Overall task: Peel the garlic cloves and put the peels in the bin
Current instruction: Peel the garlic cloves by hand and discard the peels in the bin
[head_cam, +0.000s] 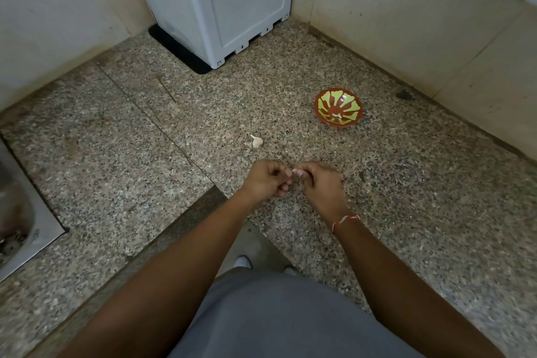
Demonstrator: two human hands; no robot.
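Over the speckled granite counter [392, 189], my left hand [266, 179] and my right hand [318, 183] meet fingertip to fingertip. Between them they pinch a small pale garlic clove [296, 171], mostly hidden by the fingers. A whitish garlic piece [257, 141] lies on the counter just beyond my hands. Further back right stands a red and green patterned bowl [338, 107] with a small pale clove [336, 116] inside. No bin is in view.
A grey plastic appliance [215, 0] on a black mat fills the back corner. Beige tiled walls [421, 9] close in the counter at back and right. A steel sink [17, 212] is set in at the left. The counter's front edge runs beside my body.
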